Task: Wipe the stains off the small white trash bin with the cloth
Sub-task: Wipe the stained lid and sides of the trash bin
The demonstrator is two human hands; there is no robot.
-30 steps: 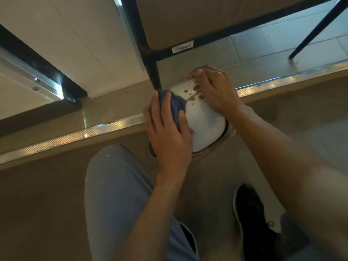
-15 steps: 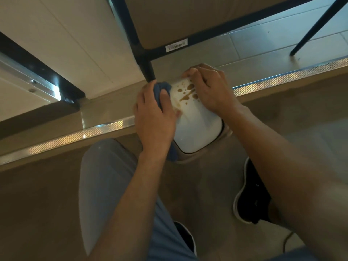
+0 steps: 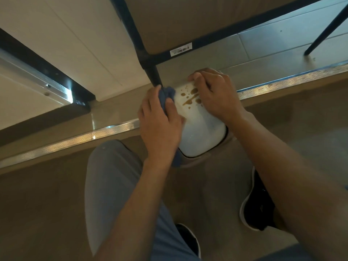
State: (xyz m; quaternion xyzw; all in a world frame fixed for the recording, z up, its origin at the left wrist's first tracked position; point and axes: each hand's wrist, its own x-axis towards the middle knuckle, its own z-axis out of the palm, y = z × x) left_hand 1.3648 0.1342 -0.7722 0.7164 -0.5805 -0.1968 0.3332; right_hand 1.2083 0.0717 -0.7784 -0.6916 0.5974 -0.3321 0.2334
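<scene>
The wiping is in hand: the left hand (image 3: pixel 160 121) grips the cloth (image 3: pixel 166 96) beside the stains (image 3: pixel 191 97), the right hand (image 3: pixel 216 97) holds the bin (image 3: pixel 201 136), and the cloth must next cross them.

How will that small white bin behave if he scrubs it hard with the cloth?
Probably light and apt to slide or tip: the bin looks like thin plastic, and the right hand braces its far edge. Its glossy surface looks slippery, so the stains may smear. The cloth is floppy, bunched under the left hand.
</scene>
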